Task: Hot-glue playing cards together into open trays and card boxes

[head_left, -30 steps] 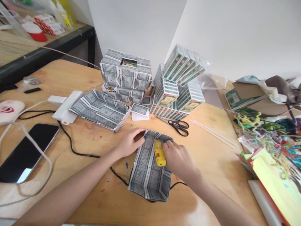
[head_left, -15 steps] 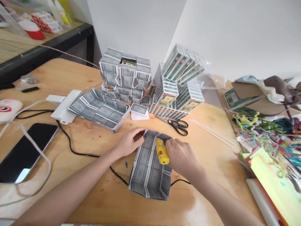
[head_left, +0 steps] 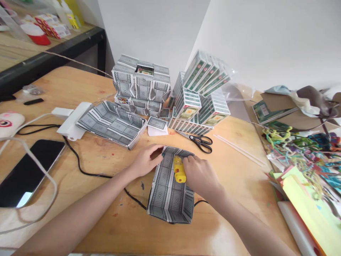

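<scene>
An open tray made of grey patterned playing cards (head_left: 170,193) lies on the wooden table (head_left: 239,177) in front of me. My left hand (head_left: 147,160) pinches the tray's far left corner, fingers closed on the wall. My right hand (head_left: 201,176) is closed round a small yellow glue gun (head_left: 179,170), held inside the tray near its far end. The gun's black cord (head_left: 87,170) runs under the tray and off to the left.
A second card tray (head_left: 113,123) sits behind left, with a stacked card box (head_left: 141,83) and piled card packs (head_left: 202,96) at the back. Scissors (head_left: 201,141) and two glue sticks (head_left: 239,151) lie beyond the tray. A phone (head_left: 29,170) is left; coloured paper and strings (head_left: 306,160) right.
The right hand has shifted the glue gun slightly left and toward the tray's far end. The left hand keeps its pinch on the corner.
</scene>
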### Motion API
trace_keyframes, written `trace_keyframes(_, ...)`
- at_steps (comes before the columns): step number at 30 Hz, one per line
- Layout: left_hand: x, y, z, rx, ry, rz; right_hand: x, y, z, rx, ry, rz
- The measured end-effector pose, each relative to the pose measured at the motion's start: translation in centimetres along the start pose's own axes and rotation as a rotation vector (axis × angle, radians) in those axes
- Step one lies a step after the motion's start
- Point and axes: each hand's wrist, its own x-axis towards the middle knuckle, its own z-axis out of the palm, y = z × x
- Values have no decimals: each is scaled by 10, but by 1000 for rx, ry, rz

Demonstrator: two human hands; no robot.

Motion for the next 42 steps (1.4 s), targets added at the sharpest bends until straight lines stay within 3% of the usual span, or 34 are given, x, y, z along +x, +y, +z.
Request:
trace_keyframes(19,0,2,1,-10,14,-2,-2,3,0,1,-12,-3)
trace_keyframes(30,0,3,0,-3,2,-4,-16,8,-11,-48,-3,39)
trace_keyframes(42,1,3,-1,8,-10,-19,-35,22,-23,-1,9,196)
